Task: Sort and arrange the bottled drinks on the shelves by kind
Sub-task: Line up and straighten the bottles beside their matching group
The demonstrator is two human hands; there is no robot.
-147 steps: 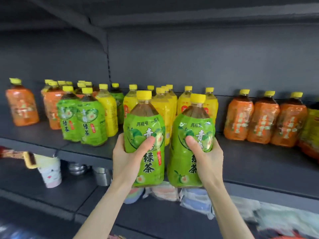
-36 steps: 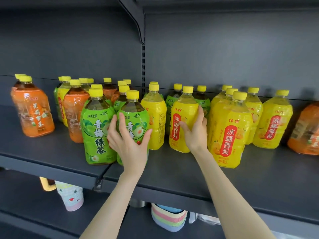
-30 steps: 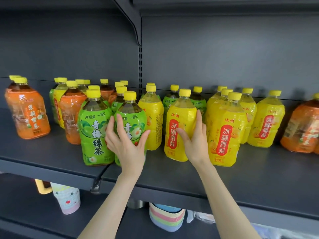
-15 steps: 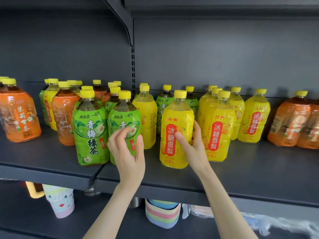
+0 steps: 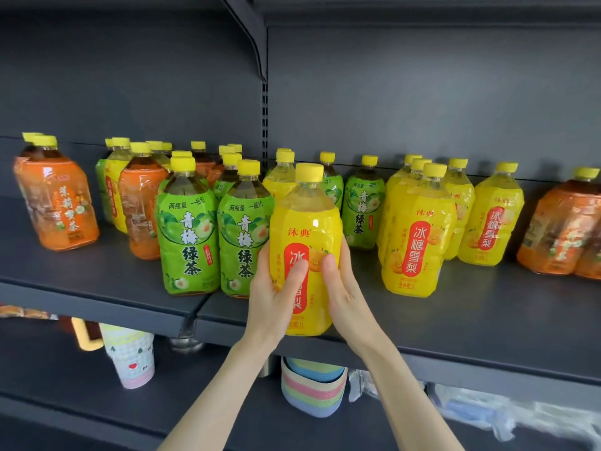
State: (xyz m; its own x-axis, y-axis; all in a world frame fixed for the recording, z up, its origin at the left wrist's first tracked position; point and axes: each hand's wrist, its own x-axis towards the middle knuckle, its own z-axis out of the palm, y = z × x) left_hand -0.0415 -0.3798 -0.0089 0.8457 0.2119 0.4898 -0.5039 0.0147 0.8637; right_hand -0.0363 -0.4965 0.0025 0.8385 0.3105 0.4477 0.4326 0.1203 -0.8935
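Observation:
A yellow pear-drink bottle (image 5: 305,222) stands upright near the front edge of the dark shelf (image 5: 455,327). My left hand (image 5: 273,297) grips its left side and my right hand (image 5: 344,294) grips its right side, thumbs on the label. Two green-tea bottles (image 5: 187,232) stand side by side just left of it. More green bottles (image 5: 362,209) stand behind it. A cluster of yellow bottles (image 5: 419,232) stands to the right. Orange bottles sit at the far left (image 5: 55,203) and far right (image 5: 566,229).
Mixed yellow, orange and green bottles (image 5: 143,196) crowd the left shelf section's back. A shelf upright (image 5: 265,109) splits the back wall. On the lower shelf sit a patterned cup (image 5: 130,356), a stack of striped bowls (image 5: 312,385) and plastic-wrapped goods (image 5: 487,408).
My right hand pulled the yellow bottle forward toward the shelf edge. My left hand left the green-tea bottle and now grips the yellow bottle too.

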